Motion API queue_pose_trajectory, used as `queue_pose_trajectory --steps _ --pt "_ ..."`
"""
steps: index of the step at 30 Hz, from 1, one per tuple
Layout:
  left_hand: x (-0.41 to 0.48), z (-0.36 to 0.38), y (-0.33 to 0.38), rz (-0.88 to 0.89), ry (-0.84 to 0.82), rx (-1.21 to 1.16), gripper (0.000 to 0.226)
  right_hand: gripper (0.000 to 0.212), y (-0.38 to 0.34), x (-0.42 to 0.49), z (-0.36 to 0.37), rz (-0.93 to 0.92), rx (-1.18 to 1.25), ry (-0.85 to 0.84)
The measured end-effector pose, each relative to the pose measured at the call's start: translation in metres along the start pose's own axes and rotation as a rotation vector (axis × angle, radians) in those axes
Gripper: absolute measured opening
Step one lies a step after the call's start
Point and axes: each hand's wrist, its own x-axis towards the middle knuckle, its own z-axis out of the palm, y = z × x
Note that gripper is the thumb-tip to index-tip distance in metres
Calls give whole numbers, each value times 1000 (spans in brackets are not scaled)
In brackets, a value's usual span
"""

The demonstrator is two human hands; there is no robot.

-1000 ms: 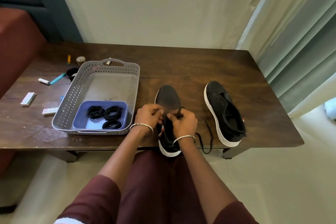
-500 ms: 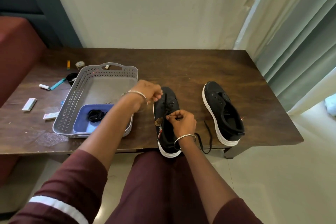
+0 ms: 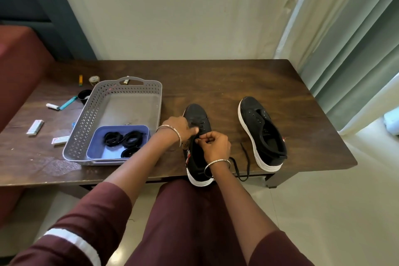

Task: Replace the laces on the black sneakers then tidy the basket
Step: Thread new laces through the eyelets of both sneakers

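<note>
Two black sneakers with white soles stand on the wooden table. The left sneaker (image 3: 197, 114) is partly laced, and both my hands are over its eyelets. My left hand (image 3: 182, 126) pinches the black lace near the top rows. My right hand (image 3: 213, 146) pinches the lace just below it. A loose end of that black lace (image 3: 245, 162) trails over the table's front edge. The right sneaker (image 3: 262, 134) has no lace in its eyelets. The grey perforated basket (image 3: 90, 114) holds a blue tray (image 3: 95, 147) with three coiled black laces (image 3: 124, 139).
Left of the basket lie small items: a white tube and blue pen (image 3: 61, 104), a white packet (image 3: 35, 127), another packet (image 3: 60, 140), a black cap (image 3: 84, 95). A red sofa (image 3: 19, 71) is at the left, curtains (image 3: 356, 49) at the right.
My left hand pulled the lace up and out to the left, then came back down to the sneaker's eyelets beside my right hand. The right hand stayed on the sneaker.
</note>
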Motion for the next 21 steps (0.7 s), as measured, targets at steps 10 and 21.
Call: queue_pose_trajectory --steps 10,21 --pt "-29 -78 16 124 -62 -956 20 15 -2 -1 -2 22 -13 -3" --pt "-4 -17 -22 55 16 -229 19 25 -2 -1 -3 28 -50 -9"
